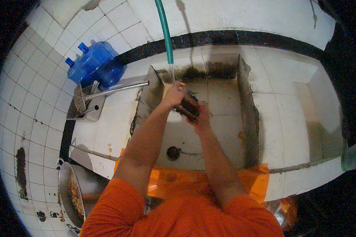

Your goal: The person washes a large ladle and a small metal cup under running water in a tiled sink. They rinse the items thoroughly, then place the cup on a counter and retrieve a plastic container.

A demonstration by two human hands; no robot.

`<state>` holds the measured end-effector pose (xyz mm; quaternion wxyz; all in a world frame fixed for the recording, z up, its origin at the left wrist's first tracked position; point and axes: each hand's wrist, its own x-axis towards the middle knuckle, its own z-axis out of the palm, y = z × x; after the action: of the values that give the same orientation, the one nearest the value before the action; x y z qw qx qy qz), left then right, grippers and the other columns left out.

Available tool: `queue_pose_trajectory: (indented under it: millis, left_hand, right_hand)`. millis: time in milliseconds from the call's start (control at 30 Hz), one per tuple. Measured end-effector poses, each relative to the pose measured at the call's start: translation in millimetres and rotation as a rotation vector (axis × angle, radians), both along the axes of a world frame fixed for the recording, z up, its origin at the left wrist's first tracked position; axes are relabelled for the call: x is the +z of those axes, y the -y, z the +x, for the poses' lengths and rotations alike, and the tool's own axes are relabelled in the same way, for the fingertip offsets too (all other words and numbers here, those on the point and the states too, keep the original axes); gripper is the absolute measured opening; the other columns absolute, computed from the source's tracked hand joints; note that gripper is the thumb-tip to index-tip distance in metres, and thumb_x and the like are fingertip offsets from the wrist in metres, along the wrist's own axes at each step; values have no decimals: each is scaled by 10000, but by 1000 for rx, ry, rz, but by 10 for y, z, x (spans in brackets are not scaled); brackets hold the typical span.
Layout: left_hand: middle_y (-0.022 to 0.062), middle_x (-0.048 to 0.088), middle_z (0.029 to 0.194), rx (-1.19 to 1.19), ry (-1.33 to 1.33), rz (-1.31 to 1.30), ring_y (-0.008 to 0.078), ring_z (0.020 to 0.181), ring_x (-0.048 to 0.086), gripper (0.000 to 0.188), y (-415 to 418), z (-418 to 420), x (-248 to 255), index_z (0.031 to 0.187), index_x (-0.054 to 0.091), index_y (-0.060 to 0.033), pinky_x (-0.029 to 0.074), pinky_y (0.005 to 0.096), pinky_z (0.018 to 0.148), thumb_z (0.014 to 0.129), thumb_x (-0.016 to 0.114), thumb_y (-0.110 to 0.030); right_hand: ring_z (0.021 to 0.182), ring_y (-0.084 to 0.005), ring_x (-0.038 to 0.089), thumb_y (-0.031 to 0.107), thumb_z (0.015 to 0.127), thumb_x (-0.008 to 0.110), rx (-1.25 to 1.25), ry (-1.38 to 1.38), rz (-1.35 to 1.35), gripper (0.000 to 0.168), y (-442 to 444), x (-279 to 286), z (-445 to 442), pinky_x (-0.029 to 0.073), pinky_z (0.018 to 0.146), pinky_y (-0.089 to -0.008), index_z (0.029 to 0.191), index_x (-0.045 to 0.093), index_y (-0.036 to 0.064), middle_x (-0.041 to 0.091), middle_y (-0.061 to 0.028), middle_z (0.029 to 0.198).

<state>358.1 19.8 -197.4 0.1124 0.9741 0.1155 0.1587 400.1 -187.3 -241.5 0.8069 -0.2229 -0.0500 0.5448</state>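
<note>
A dark brown, roughly cylindrical object [191, 106], blurred and with loose strands at its edges, is held between my hands above the tiled sink [225, 133]. My left hand [175, 95] grips its upper left end, close under the water stream [172, 72]. That water runs from a green hose [166, 35] hanging from above. At the lower right end, my right hand [203, 118] is wrapped around the object. Something pale yellow [166, 89] shows partly behind my left hand. My fingers hide parts of the dark object, and I cannot tell exactly what it is.
Lower in the basin lies a round drain [173, 153] with a dark strand beside it. Blue water jugs [96, 63] stand at the back left. A metal container [96, 114] holds a long-handled strainer [118, 89]. A large metal pot [72, 192] sits lower left. Orange sheeting [259, 180] covers the front edge.
</note>
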Motion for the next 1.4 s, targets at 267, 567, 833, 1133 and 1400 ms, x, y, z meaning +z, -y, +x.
queue_pose_trajectory:
  millis: [267, 567, 833, 1133, 1400]
  left_hand:
    - [185, 668, 965, 345, -29, -318, 296, 918, 644, 218, 523, 56, 521, 935, 683, -69, 494, 380, 821, 846, 575, -237]
    - [116, 674, 900, 14, -94, -427, 206, 835, 629, 178, 134, 1, 485, 945, 669, -40, 487, 329, 767, 804, 611, -131]
    - [37, 604, 829, 28, -103, -910, 162, 777, 570, 204, 318, -37, 599, 941, 640, -52, 464, 298, 682, 740, 611, -49]
    - [118, 634, 801, -127, -196, -287, 274, 793, 630, 280, 75, -108, 453, 926, 612, -85, 494, 374, 690, 655, 679, -98]
    - [188, 645, 878, -149, -274, -61, 393, 869, 619, 311, 191, -130, 594, 922, 587, -84, 494, 430, 754, 640, 695, -161]
  right_hand:
    - [849, -191, 610, 551, 822, 569, -288, 538, -415, 484, -90, 192, -183, 539, 629, -389, 1115, 538, 167, 615, -35, 1022]
    - [853, -190, 614, 538, 821, 569, -242, 179, -309, 434, -114, 284, -247, 537, 620, -411, 1070, 556, 182, 625, -19, 1005]
    - [706, -209, 617, 489, 881, 466, 5, -225, 18, 377, -138, 303, 2, 522, 497, -312, 1009, 591, 158, 644, -31, 884]
    - [720, -229, 609, 537, 864, 450, 32, -383, 23, 430, -259, 229, -51, 524, 518, -336, 1015, 599, 163, 648, -49, 909]
    - [927, -242, 590, 554, 844, 485, 128, -180, -88, 439, -237, 35, 32, 533, 653, -425, 1055, 580, 181, 624, -46, 1014]
